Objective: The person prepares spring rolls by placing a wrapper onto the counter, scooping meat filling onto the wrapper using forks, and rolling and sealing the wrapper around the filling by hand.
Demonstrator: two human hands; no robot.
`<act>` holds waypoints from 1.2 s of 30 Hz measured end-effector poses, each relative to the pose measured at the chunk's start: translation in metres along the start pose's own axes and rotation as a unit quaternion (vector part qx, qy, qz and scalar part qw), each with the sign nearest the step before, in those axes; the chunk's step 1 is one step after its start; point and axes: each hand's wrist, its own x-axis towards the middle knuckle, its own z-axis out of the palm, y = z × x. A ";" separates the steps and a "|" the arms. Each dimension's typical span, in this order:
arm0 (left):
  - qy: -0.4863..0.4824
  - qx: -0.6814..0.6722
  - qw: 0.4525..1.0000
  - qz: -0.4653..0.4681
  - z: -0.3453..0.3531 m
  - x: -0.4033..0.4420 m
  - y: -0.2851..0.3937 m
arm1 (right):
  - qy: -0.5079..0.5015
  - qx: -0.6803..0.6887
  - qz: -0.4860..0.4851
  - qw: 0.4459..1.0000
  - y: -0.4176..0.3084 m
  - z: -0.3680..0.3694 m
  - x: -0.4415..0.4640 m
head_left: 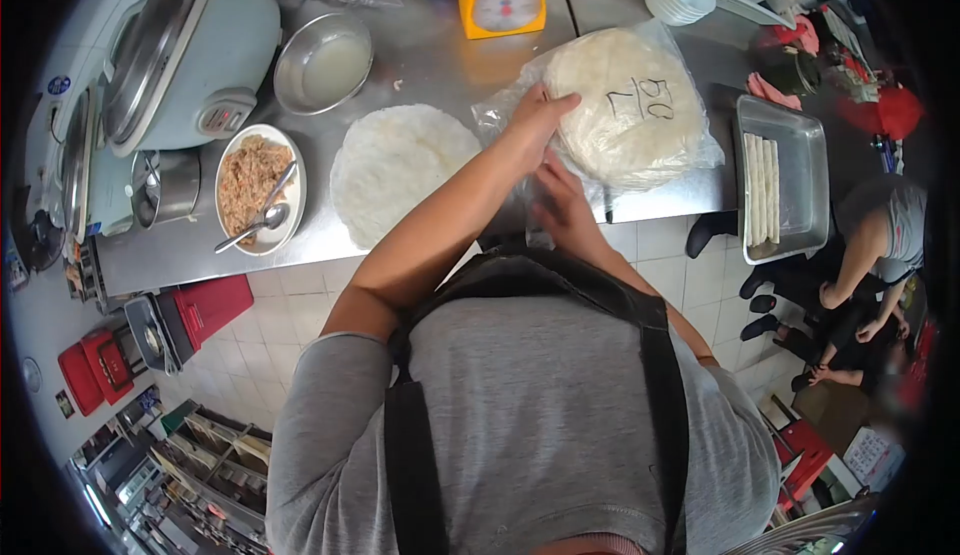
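Note:
A clear plastic bag [712, 150] holds a thick stack of round, pale wrapper sheets [625, 135], with black handwriting on top. My left hand [537, 125] grips the bag's left edge, thumb on top and fingers closed around the plastic. Just below it, my right hand [565, 205] is beside the bag's lower left corner, its fingers smeared by motion. Whether it touches the plastic is unclear. Left of the bag, loose round wrapper sheets [400, 170] lie flat on the steel counter, partly behind my left forearm.
An oval dish of shredded filling [250, 190] with spoons sits at left, near a metal bowl of whitish liquid [335, 70] and a large cooker [195, 65]. A yellow scale [505, 5] stands behind. At right, a metal tray [805, 170] holds several rolls [762, 190]; people sit beyond.

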 end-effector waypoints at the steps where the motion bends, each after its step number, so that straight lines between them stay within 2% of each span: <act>1: 0.018 -0.023 0.999 -0.024 0.009 0.012 0.001 | -0.018 -0.033 -0.011 0.999 -0.004 -0.001 0.002; 3: 0.044 -0.040 0.997 -0.046 0.024 0.018 -0.002 | -0.039 -0.064 -0.024 0.997 -0.007 0.003 0.002; 6: 0.050 -0.045 0.997 -0.039 0.046 0.024 0.006 | 0.011 -0.171 -0.097 0.981 -0.005 -0.002 0.013; 9: 0.027 -0.088 0.995 -0.041 0.064 0.030 0.015 | 0.001 -0.192 0.032 0.981 0.010 -0.036 0.017; 10: 0.015 -0.093 0.995 -0.026 0.069 0.029 0.017 | 0.052 -0.238 0.018 0.970 0.024 -0.047 0.017; 11: 0.005 -0.098 0.995 -0.012 0.068 0.026 0.018 | 0.024 -0.253 0.024 0.967 0.031 -0.065 0.010; 13: -0.002 -0.100 0.995 -0.022 0.056 0.021 0.013 | -0.037 -0.397 0.040 0.916 0.020 -0.093 -0.010; 15: 0.000 -0.094 0.995 -0.030 0.032 0.028 -0.008 | -0.111 -0.419 0.076 0.898 0.017 -0.115 -0.039; 17: 0.016 -0.032 0.999 0.009 0.009 0.023 -0.026 | -0.174 -0.459 0.120 0.863 0.022 -0.131 -0.069; 18: 0.023 0.001 0.999 0.026 0.002 0.017 -0.030 | -0.121 -0.481 0.057 0.867 0.024 -0.135 -0.084; 19: 0.044 0.036 0.998 -0.004 0.001 0.006 -0.021 | -0.093 -0.486 0.042 0.868 0.015 -0.139 -0.091; 20: 0.050 0.036 0.998 0.024 -0.007 -0.002 -0.023 | -0.066 -0.491 0.026 0.868 0.005 -0.147 -0.097; 22: 0.064 0.035 0.994 0.083 -0.025 -0.022 -0.021 | -0.085 -0.404 0.071 0.908 0.000 -0.172 -0.104; 23: 0.077 0.127 0.977 0.150 -0.038 -0.039 -0.017 | -0.096 -0.357 0.094 0.924 -0.001 -0.181 -0.104; 24: 0.089 0.221 0.947 0.213 -0.052 -0.064 -0.005 | -0.062 -0.323 0.145 0.933 -0.012 -0.184 -0.090; 26: 0.153 0.296 0.879 0.340 -0.094 -0.103 -0.004 | 0.008 -0.290 0.069 0.954 -0.050 -0.163 -0.038; 27: 0.214 0.320 0.856 0.345 -0.116 -0.124 -0.007 | 0.016 -0.237 -0.015 0.971 -0.053 -0.147 -0.014; 28: 0.275 0.341 0.829 0.349 -0.139 -0.144 -0.013 | -0.007 -0.163 -0.041 0.986 -0.052 -0.126 0.009; 29: 0.333 0.376 0.800 0.327 -0.162 -0.163 -0.021 | -0.045 -0.100 -0.042 0.993 -0.056 -0.099 0.033; 30: 0.390 0.409 0.767 0.302 -0.179 -0.182 -0.030 | -0.097 -0.069 0.006 0.993 -0.062 -0.073 0.057; 31: 0.425 0.436 0.743 0.277 -0.190 -0.198 -0.034 | -0.120 -0.032 -0.012 0.992 -0.046 -0.042 0.076; 33: 0.471 0.494 0.696 0.224 -0.210 -0.217 -0.045 | -0.125 -0.095 -0.121 0.980 -0.030 0.010 0.117; 35: 0.456 0.564 0.650 0.229 -0.211 -0.218 -0.045 | -0.105 -0.190 -0.245 0.945 -0.037 0.041 0.142; 36: 0.445 0.599 0.625 0.228 -0.212 -0.218 -0.045 | -0.125 -0.224 -0.265 0.930 -0.038 0.046 0.149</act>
